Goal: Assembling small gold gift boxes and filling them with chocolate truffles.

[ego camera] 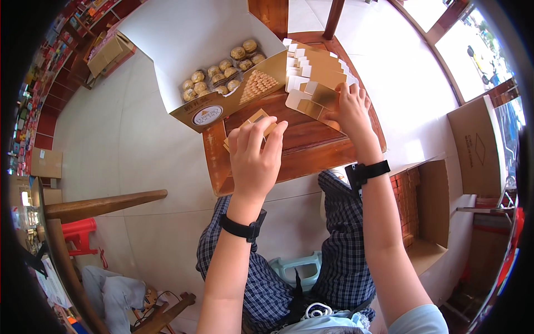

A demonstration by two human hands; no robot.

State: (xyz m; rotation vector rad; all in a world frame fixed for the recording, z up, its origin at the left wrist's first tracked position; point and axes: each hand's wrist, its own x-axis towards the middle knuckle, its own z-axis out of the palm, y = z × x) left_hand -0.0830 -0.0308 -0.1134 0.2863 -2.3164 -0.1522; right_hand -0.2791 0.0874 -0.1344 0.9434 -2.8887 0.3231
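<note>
My right hand (353,109) grips the near end of a flat gold carton blank (315,100) with white flaps, thumb on its near edge. Beyond it, more gold carton blanks (319,62) lie overlapped in a fanned pile. Over the near left part of the wooden chair seat (300,125), my left hand (255,160) has its fingers bent and apart. Small folded gold cartons (259,115) lie beneath that hand, which partly covers them. Behind stands an open Ferrero Rocher display box (231,98) holding several gold-wrapped chocolates (217,77) in clear packs.
At my right sits an open cardboard carton (429,204) packed with small reddish-brown boxes. A pale blue plastic stool (298,267) is beneath me. Off to the left are a wooden bar (108,204), a red plastic stool (79,236) and another person's legs (114,298). Stocked shelves line the left.
</note>
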